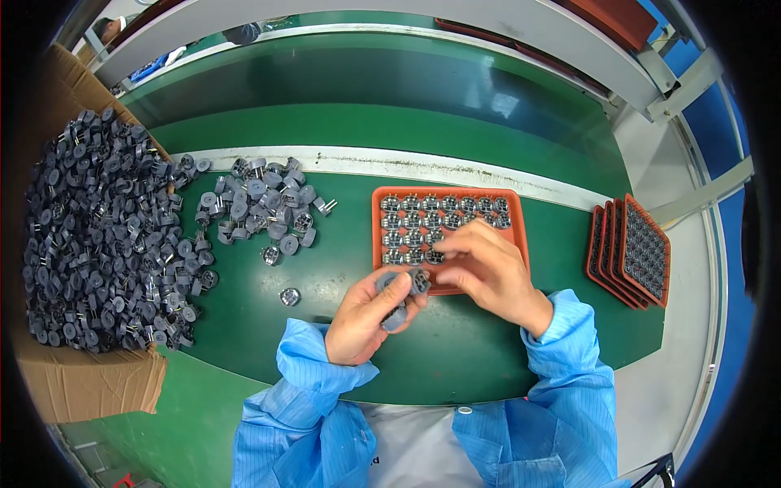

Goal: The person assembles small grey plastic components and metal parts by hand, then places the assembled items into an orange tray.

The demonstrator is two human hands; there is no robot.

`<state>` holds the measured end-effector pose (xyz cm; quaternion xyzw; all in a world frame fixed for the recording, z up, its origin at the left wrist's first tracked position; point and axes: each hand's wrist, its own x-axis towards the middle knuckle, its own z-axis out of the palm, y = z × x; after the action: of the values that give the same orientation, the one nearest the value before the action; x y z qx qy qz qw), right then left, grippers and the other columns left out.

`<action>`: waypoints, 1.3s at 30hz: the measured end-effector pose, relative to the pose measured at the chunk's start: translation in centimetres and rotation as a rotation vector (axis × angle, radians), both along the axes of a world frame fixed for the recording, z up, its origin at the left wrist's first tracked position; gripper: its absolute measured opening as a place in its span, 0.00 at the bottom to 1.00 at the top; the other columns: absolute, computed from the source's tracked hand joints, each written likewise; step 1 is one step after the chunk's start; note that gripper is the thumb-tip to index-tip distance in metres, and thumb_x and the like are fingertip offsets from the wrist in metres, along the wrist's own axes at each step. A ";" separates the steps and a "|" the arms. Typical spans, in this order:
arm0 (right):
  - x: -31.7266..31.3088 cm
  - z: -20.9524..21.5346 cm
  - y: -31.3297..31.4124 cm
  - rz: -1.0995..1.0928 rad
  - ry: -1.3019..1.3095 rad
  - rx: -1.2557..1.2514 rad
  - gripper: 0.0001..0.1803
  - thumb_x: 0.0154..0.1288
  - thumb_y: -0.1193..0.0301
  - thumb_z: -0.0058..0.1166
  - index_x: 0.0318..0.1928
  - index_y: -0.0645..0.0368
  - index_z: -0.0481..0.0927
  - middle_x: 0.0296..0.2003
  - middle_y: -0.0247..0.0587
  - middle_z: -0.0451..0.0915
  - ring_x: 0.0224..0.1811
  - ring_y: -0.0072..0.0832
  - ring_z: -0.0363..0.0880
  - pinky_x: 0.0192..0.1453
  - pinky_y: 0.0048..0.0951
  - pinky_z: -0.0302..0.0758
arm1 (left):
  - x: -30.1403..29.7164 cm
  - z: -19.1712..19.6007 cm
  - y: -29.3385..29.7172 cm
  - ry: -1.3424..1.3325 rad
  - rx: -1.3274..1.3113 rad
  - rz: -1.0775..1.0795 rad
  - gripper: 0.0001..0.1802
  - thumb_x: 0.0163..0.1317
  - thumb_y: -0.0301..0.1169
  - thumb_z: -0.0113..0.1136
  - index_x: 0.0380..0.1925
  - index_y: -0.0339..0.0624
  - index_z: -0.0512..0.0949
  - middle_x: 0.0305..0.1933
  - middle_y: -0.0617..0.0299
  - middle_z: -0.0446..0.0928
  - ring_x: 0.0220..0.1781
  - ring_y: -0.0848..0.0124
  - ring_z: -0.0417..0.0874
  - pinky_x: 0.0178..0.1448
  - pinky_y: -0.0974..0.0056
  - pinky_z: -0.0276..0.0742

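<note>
Where my left hand [356,321] closes: around several grey round pinned components [394,319], thumb pressed over them, just left of the tray's near edge; one turns its metal-fitted face toward the right hand.
My right hand [496,272]: thumb and fingers apart above the tray, fingertips just beside a seated component.
Orange tray [523,236]: in front of me, holding components in neat rows, metal faces up; the two far rows reach further right than the near two, though my hand covers part of it.
Lone component [290,297]: metal face up, left of my left hand and well apart from the tray.
Loose heap [260,199]: more grey components tumbled together, beyond my left hand and to its left.
Cardboard carton [89,386]: far left, piled high with the same components, some spilling past its edge.
Tray stack [647,252]: filled orange trays at my right, standing tilted against one another.
Tabletop [342,236]: smooth and green, ending beyond the tray at a scuffed white strip [358,168].
Room: a green belt-like surface [358,122] past the strip, a pale overhead beam [390,10], and another person [107,29] at upper left.
</note>
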<state>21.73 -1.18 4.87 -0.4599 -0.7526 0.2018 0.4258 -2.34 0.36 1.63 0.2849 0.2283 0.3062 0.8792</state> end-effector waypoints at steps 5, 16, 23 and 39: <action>0.0 1.5 -1.2 0.172 -0.029 0.022 0.11 0.60 0.78 0.76 0.43 0.61 0.89 0.40 0.41 0.85 0.43 0.39 0.84 0.50 0.40 0.81 | 0.3 -0.3 -0.8 0.135 0.130 -0.141 0.19 0.84 0.44 0.61 0.58 0.39 0.81 0.44 0.63 0.84 0.40 0.79 0.78 0.45 0.70 0.75; 1.2 -2.6 -0.3 -0.099 -0.474 0.053 0.07 0.58 0.74 0.74 0.34 0.58 0.86 0.37 0.40 0.80 0.45 0.41 0.78 0.50 0.42 0.74 | -0.4 0.3 -3.1 -0.005 -0.086 -0.011 0.24 0.81 0.27 0.59 0.73 0.43 0.69 0.60 0.58 0.77 0.55 0.71 0.78 0.54 0.62 0.76; -0.1 -0.5 -2.3 -0.002 -0.129 -0.107 0.10 0.65 0.73 0.72 0.45 0.60 0.86 0.39 0.43 0.82 0.43 0.44 0.83 0.45 0.44 0.79 | -0.2 -0.8 -3.8 -0.102 -0.212 0.039 0.24 0.81 0.25 0.58 0.72 0.44 0.67 0.62 0.57 0.75 0.65 0.66 0.78 0.68 0.56 0.77; 0.5 -3.6 -10.0 0.233 0.103 -0.334 0.11 0.69 0.76 0.68 0.50 0.63 0.85 0.44 0.46 0.84 0.49 0.45 0.85 0.51 0.42 0.84 | 0.0 -3.8 -8.5 0.483 0.431 0.314 0.10 0.77 0.23 0.66 0.53 0.40 0.76 0.46 0.66 0.79 0.43 0.80 0.78 0.48 0.72 0.75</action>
<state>22.21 -11.23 1.23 -0.4232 -0.7340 0.3949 0.3552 -2.37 -8.14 -2.15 0.4893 0.4007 0.4023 0.6619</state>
